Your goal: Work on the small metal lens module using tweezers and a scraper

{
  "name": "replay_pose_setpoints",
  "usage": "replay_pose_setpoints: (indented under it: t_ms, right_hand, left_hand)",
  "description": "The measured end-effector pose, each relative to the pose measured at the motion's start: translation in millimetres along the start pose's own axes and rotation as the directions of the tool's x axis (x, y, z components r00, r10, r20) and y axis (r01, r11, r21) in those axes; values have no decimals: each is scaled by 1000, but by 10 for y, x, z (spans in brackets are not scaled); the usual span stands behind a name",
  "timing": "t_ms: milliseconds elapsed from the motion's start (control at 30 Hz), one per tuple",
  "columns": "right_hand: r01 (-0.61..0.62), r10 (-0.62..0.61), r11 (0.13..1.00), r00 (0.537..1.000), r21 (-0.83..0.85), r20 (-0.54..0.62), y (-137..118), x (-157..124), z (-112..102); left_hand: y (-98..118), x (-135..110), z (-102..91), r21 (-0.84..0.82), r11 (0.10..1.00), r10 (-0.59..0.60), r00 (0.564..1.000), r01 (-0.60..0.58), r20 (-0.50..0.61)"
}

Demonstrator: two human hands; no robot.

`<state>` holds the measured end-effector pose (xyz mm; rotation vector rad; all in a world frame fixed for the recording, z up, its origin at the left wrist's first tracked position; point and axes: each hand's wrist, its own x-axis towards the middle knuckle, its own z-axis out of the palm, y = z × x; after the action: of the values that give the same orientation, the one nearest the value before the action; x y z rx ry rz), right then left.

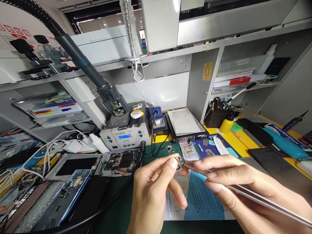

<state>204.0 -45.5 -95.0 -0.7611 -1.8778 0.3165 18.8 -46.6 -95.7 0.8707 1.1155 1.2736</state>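
Between thumb and fingertips, my left hand [156, 188] pinches a small phone camera module [179, 166] above the mat. My right hand [234, 182] is closed on a pair of metal tweezers [255, 196]. The tips of the tweezers reach the right side of the module; whether they grip a part of it is too small to tell. Behind my fingers, a second small metal-framed module [170, 149] lies on the green mat. A printed blue and white sheet [202, 198] lies flat beneath my hands.
A hot-air station [124, 136] and a flat heating plate [185, 122] stand at the back. Opened phones, including a blue-edged one [73, 195], lie at left. A black hose [109, 203] crosses the mat. A yellow bottle [226, 123] and a dark phone [270, 165] are at right.
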Motion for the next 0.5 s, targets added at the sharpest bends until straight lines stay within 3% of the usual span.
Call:
replay_pose_setpoints:
  t_ms: [233, 333, 433, 500]
  right_hand:
    - [-111, 113, 993, 993, 50, -34, 58, -88, 25]
    - [2, -3, 1000, 999, 24, 52, 104, -135, -3]
    - [145, -142, 989, 967, -1, 212, 182, -175, -29]
    - [187, -170, 982, 946, -34, 277, 219, -195, -35]
  left_hand:
    - [-8, 1, -8, -6, 1000, -8, 1000, 8, 2]
    - [-16, -10, 5, 56, 998, 42, 998, -40, -39]
    - [-18, -9, 18, 108, 993, 62, 996, -55, -65]
    - [-15, -1, 15, 124, 991, 53, 997, -45, -60]
